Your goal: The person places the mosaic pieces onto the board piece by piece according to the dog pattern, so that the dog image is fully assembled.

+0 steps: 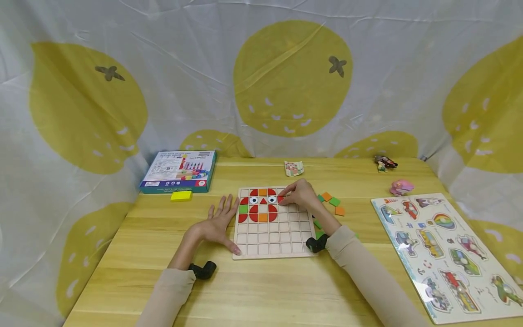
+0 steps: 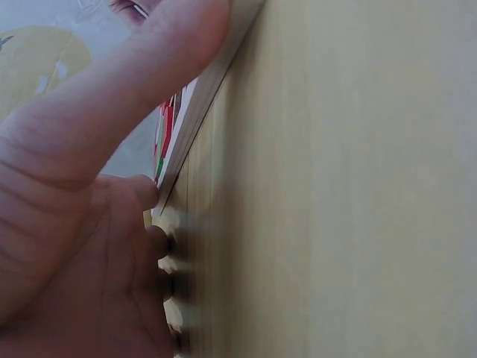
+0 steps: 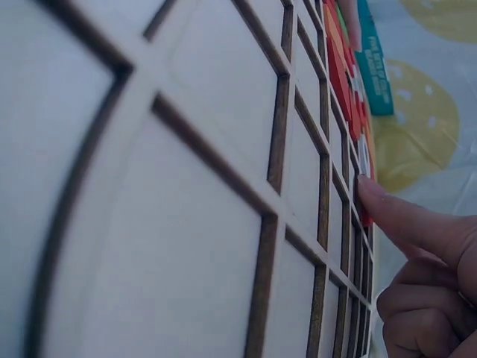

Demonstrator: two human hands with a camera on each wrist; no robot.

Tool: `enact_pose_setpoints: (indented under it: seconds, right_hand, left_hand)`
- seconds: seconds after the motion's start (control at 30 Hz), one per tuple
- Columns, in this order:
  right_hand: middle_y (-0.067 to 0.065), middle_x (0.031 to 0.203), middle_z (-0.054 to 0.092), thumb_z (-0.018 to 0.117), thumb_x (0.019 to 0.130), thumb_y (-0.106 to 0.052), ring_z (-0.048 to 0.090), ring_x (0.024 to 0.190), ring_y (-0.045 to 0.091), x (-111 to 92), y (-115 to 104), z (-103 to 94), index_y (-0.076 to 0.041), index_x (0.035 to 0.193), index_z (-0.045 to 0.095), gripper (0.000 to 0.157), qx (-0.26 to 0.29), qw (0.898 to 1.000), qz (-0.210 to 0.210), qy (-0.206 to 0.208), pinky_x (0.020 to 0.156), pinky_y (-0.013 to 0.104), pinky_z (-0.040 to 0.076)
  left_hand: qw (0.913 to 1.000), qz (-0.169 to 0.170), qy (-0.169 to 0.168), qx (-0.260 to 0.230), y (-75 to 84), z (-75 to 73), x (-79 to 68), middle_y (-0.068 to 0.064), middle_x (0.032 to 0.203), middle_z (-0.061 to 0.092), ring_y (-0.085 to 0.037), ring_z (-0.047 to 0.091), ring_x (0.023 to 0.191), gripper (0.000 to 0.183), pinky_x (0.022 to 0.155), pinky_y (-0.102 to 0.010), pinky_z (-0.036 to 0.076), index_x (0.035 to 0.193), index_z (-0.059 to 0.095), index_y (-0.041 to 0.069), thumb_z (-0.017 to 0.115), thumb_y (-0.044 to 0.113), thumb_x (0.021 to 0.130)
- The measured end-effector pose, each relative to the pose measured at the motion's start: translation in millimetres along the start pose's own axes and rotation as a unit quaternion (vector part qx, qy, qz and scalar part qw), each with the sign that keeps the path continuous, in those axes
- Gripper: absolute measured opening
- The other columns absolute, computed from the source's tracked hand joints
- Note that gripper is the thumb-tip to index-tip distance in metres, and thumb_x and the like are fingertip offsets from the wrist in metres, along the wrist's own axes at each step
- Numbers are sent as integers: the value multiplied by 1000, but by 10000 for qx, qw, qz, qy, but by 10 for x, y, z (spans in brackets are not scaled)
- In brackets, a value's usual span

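Observation:
A square wooden grid board lies on the table, with red, orange, green and white pieces set in its upper left cells. My left hand is spread along the board's left side, its thumb at the near left corner. In the left wrist view the thumb stretches across the board's edge. My right hand is over the board's upper part, pinching a small red piece beside the round eye piece. In the right wrist view the red piece shows at the fingertips; the other fingers are curled.
Loose green and orange tiles lie right of the board, partly behind the right arm. A small picture card sits beyond it. A box and yellow block stand left; a puzzle board and pink toy lie right.

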State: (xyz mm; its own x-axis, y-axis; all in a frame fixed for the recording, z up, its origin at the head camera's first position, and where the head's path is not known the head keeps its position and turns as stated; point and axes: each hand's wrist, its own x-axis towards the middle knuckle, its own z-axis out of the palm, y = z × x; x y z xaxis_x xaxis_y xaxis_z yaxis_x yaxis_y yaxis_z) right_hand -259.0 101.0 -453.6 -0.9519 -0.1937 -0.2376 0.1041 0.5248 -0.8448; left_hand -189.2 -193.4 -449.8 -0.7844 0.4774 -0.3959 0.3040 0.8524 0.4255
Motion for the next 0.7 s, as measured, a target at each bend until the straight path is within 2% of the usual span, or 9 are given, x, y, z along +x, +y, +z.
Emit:
enact_pose_setpoints:
  seconds: [0.17, 0.23, 0.47, 0.6, 0.7]
  right_hand:
    - [11, 107, 69, 89, 66, -13, 52, 80, 18, 22, 8, 17, -8, 84, 79, 21, 45, 9999, 17, 116, 60, 24, 40]
    - [10, 103, 70, 89, 65, -13, 53, 76, 18, 25, 15, 22, -8, 83, 79, 21, 76, 9999, 15, 130, 57, 24, 40]
    - [9, 99, 69, 87, 69, -14, 42, 67, 17, 18, 45, -15, -10, 86, 79, 19, 15, 9996, -256, -71, 53, 26, 32]
    - [4, 71, 60, 85, 72, -16, 30, 58, 16, 31, 76, -39, -12, 90, 79, 20, -91, 9986, -438, -295, 53, 26, 24]
    - [-2, 51, 42, 85, 73, -17, 24, 50, 13, 37, 80, -77, -12, 94, 79, 23, -72, 9979, -528, -380, 49, 25, 22]
  left_hand:
    - [10000, -4, 15, -35, -13, 9, 8, -19, 159, -23, -40, -22, 147, 147, 115, -67, -10, 155, -12, 12, 83, 64, 56]
    - [10000, -27, 10, -32, -19, 16, 10, -18, 159, -24, -40, -23, 147, 147, 115, -67, -10, 155, -12, 12, 83, 64, 55]
    - [10000, -35, 27, -68, -8, 18, 13, -19, 159, -23, -40, -22, 147, 147, 115, -67, -10, 155, -11, 12, 84, 64, 55]
    - [10000, -55, 5, -66, -9, 22, 15, -19, 159, -23, -40, -22, 147, 147, 115, -66, -10, 155, -11, 12, 83, 64, 55]
    - [10000, -53, -1, -51, -11, 19, 15, -19, 159, -23, -40, -22, 147, 147, 115, -66, -10, 155, -12, 12, 83, 64, 55]
